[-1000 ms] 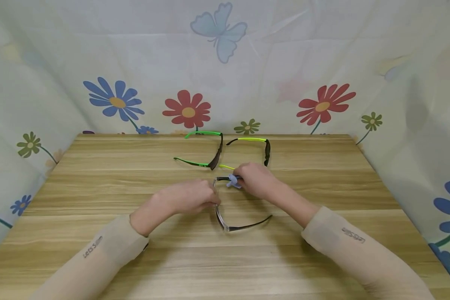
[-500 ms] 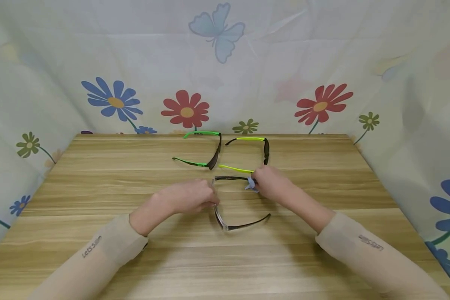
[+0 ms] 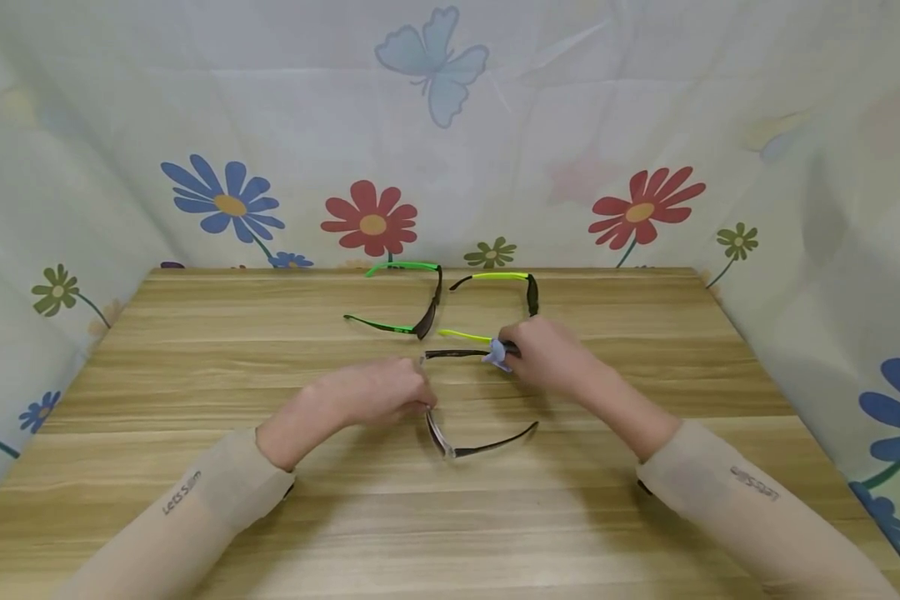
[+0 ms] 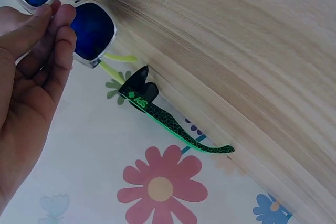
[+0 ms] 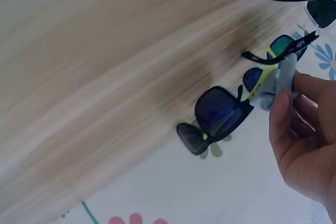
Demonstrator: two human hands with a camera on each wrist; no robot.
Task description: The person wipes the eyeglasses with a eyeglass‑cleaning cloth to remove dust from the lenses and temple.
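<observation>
My left hand [image 3: 371, 392] pinches the bridge of a pair of sunglasses [image 4: 93, 31] with a clear frame and blue mirrored lenses. Its dark temples spread toward the right in the head view, the near temple [image 3: 498, 440] free of either hand. A light blue cloth [image 5: 278, 85] is pinched between the thumb and fingers of my right hand [image 3: 551, 354], folded around the far temple [image 3: 456, 353]. The dark tip of that temple shows past the cloth in the right wrist view. The left fingers cover the middle of the frame.
Just behind the right hand lie black sunglasses with yellow temples [image 3: 532, 296], partly hidden by it. Green-and-black sunglasses [image 3: 427, 321] rest open further left. The wooden table [image 3: 195, 358] ends at a flowered curtain [image 3: 540, 150] along the back and sides.
The right hand has slid the cloth rightward along the far temple, then shifted slightly back and up. The left hand keeps its pinch on the sunglasses almost without moving.
</observation>
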